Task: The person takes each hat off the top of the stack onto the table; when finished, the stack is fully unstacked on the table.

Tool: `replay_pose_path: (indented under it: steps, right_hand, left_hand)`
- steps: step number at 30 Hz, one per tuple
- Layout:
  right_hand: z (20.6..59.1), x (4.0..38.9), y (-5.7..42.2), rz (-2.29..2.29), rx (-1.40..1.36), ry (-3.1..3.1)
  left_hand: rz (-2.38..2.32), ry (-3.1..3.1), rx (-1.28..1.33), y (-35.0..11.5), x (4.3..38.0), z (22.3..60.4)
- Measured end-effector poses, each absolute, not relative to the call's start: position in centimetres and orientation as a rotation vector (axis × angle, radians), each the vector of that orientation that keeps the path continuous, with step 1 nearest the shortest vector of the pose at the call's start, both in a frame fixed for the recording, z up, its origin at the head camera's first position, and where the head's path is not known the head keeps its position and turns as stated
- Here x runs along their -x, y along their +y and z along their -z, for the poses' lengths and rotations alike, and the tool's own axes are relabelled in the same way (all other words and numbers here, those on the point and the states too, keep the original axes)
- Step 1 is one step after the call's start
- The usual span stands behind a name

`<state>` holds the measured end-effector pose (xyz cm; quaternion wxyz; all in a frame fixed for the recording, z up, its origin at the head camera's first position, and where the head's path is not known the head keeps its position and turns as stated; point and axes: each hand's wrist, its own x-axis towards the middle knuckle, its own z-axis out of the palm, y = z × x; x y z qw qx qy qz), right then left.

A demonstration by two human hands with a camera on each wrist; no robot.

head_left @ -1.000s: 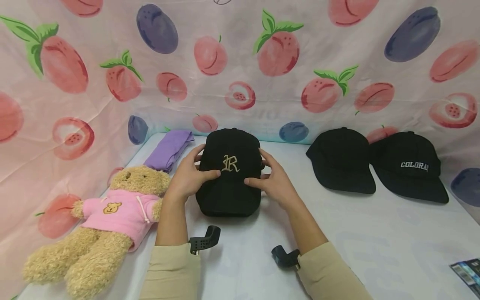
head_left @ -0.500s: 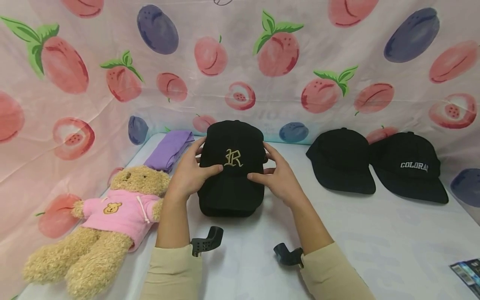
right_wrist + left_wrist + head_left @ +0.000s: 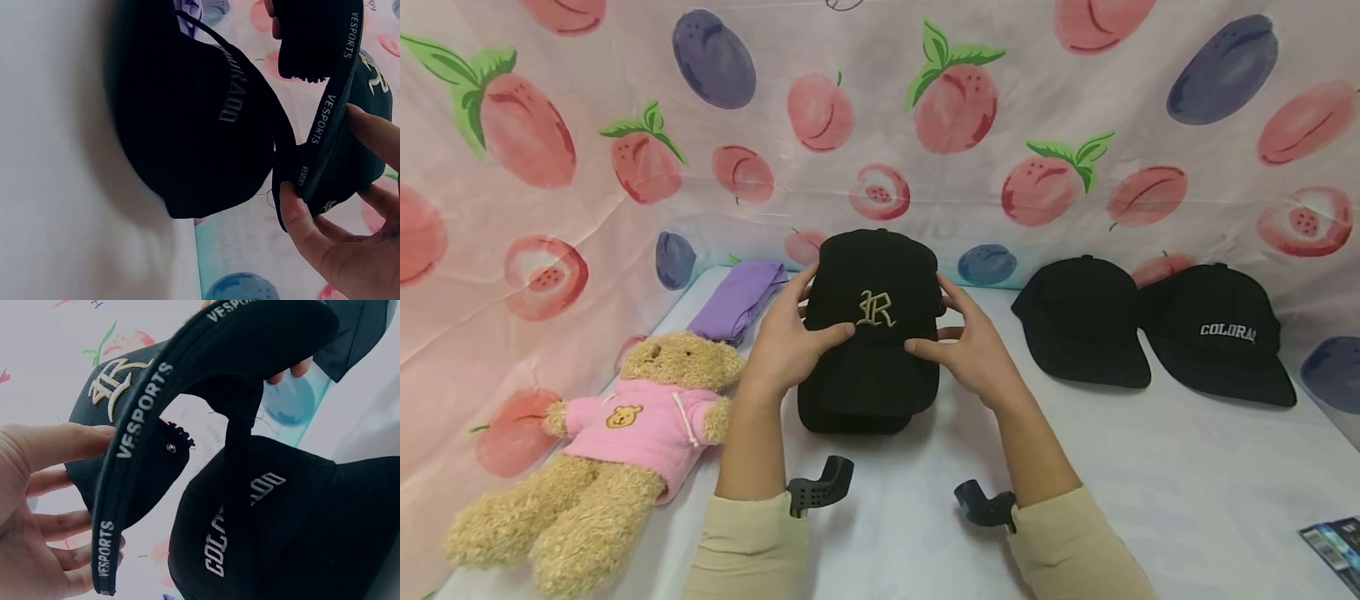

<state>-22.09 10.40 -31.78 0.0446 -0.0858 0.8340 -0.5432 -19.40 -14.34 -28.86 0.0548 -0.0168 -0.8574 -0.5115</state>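
Note:
Both hands grip a black baseball cap (image 3: 876, 375) with a gold letter R on its front. My left hand (image 3: 786, 346) holds its left side, thumb on the front beside the letter. On the opposite side, my right hand (image 3: 966, 342) holds it with the thumb near the brim. Beneath sits a second black cap (image 3: 853, 423), mostly hidden in the head view. White lettering starting "COLO" shows on that lower cap (image 3: 294, 525) in the left wrist view. Both wrist views show the upper cap's open underside and its inner band printed "VESPORTS", above the lower cap's crown.
Two more black caps stand at the right: a plain-fronted cap (image 3: 1082, 325) and a cap lettered "COLORA" (image 3: 1221, 350). A teddy bear in a pink hoodie (image 3: 632, 425) lies at the left, near a folded purple cloth (image 3: 741, 300). A printed packet (image 3: 1333, 546) lies at the right edge.
Both hands have raised the gold-R cap and moved it slightly right. More of the lower cap's brim now shows beneath it. The bear, cloth and other caps stay put.

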Motion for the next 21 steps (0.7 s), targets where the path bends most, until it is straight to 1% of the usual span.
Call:
replay_pose_path:
  steps: [11, 21]
  right_hand:
    - [30.8, 22.0, 11.9, 1.656, 0.322, 2.566]
    - [29.6, 21.7, 13.1, 1.59, 0.3, 2.61]
  left_hand:
    - [1.574, -2.57, 0.09, -13.3, 19.3, 28.6]
    - [1.59, -2.537, 0.124, -12.1, 19.1, 28.2]
